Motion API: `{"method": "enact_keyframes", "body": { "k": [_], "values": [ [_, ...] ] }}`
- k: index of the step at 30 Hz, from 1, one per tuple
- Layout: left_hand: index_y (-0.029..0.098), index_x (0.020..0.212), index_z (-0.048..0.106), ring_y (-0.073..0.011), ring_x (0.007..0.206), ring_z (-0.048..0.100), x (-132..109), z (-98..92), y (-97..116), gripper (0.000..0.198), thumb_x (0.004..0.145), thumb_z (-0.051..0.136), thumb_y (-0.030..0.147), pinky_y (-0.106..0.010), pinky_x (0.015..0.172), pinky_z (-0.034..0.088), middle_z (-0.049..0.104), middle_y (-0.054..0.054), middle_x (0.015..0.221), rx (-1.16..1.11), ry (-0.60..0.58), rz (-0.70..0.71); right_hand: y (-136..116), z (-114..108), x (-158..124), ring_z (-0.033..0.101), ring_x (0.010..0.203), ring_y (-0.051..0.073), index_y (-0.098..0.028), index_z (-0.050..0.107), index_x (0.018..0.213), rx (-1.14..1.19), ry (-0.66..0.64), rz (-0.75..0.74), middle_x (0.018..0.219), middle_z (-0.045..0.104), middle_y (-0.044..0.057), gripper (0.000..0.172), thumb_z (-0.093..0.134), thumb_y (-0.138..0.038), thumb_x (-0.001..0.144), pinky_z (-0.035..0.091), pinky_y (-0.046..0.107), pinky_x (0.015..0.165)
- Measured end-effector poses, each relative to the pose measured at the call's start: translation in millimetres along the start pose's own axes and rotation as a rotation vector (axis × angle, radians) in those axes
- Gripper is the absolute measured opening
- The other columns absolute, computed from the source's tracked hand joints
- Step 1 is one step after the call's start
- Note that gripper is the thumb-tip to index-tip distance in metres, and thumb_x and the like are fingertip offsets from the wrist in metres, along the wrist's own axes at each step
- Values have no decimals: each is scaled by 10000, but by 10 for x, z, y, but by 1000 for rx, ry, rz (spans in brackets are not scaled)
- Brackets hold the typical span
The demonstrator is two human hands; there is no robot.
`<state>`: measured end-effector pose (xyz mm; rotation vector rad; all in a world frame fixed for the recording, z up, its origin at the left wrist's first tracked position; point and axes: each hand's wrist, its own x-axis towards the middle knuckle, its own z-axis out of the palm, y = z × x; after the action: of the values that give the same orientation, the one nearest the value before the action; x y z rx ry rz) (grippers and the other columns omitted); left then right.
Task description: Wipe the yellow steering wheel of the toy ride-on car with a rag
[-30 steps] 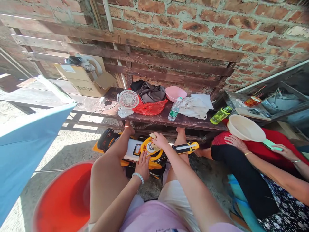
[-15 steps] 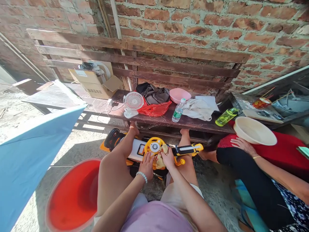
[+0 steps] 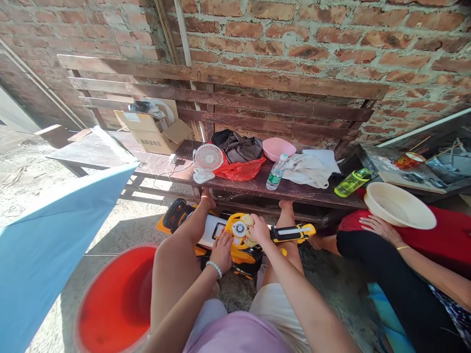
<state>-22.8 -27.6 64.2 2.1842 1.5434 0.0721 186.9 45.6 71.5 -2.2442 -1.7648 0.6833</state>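
Note:
Between my knees stands a yellow, white and black ride-on toy car with a yellow steering wheel point(image 3: 232, 226). My right hand point(image 3: 259, 229) is closed on a crumpled pale-yellow cloth point(image 3: 249, 240), pressed against the right side of the wheel. Part of the cloth bulges out past the fingers near the hub. My left hand point(image 3: 221, 254) lies at the wheel's lower left rim, fingers stretched out over the toy car's white body point(image 3: 208, 229) and the rim. A beaded bracelet circles the left wrist.
A wooden bench point(image 3: 176, 171) ahead bears a cardboard box point(image 3: 154, 137), white fan point(image 3: 208, 158), red bag point(image 3: 241, 170), water bottle point(image 3: 276, 172) and pink basin point(image 3: 278, 148). A red tub point(image 3: 114, 304) stands left. At right, another person's hand point(image 3: 380, 229) rests near a cream basin point(image 3: 401, 208).
My right hand and the cloth have moved up along the right side of the steering wheel. The lower cloth bundle is less spread out. My left hand stays at the wheel's lower left.

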Motion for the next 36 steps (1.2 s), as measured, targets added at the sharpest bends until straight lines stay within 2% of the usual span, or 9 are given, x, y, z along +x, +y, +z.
{"method": "enact_keyframes", "body": {
  "k": [5,9,12,18,22,26,29,32,36],
  "values": [
    [115,1461,605,-366,1603,281,57,33,-12,584,887,499,107,-581,1304,260,545,-169,1573,35,74,13,151,484,-445,710,1139,273,-200,592,1403,457,209,250,1278,719,129,558,623,-276,851,530,324,950],
    [130,1464,605,-370,1566,331,47,34,-2,589,883,513,117,-577,1271,323,560,-178,1541,27,96,13,169,806,-691,749,1069,276,-185,595,1336,774,281,328,1182,777,121,547,659,-361,822,564,327,904],
    [163,1465,609,-377,1524,369,5,45,24,596,877,518,127,-571,1239,361,574,-152,1523,43,96,18,167,695,-624,738,1094,259,-194,593,1331,647,235,289,1220,763,119,516,641,-307,830,551,313,918],
    [171,1579,497,-385,1379,499,-187,173,311,723,857,531,146,-587,1141,447,524,-136,1595,87,30,59,32,-40,-72,704,1124,242,-218,586,1353,-117,-93,-30,1310,684,125,442,569,-185,912,502,298,888],
    [187,1592,489,-367,1423,489,-230,175,360,731,863,522,152,-575,1163,440,451,-124,1669,48,8,92,-165,-256,232,694,1124,248,-226,635,1269,-231,-181,-178,1307,671,118,392,652,-158,884,481,304,902],
    [150,1594,487,-339,1581,330,-129,49,115,719,877,474,115,-547,1280,311,414,-135,1696,47,71,-6,-232,-276,321,680,1152,254,-219,650,1248,-237,-203,-235,1273,678,113,408,716,-167,849,469,306,937],
    [154,1620,450,-330,1642,205,-31,-52,-52,771,852,481,98,-571,1312,234,347,-120,1735,77,2,7,-170,-222,225,686,1131,246,-242,623,1312,-221,-165,-205,1297,656,108,418,661,-204,897,476,304,917],
    [161,1635,427,-334,1651,178,29,-127,-70,779,860,474,108,-587,1312,228,310,-113,1752,89,-65,11,-46,-83,38,689,1136,243,-256,558,1425,-90,-16,-67,1355,632,117,501,572,-201,927,489,305,923],
    [112,1628,429,-366,1643,186,53,-173,15,757,871,465,128,-595,1302,260,292,-140,1755,72,-107,0,90,236,-279,683,1212,277,-205,564,1418,313,203,181,1346,685,132,543,577,-253,877,521,332,974]
  ]
}}
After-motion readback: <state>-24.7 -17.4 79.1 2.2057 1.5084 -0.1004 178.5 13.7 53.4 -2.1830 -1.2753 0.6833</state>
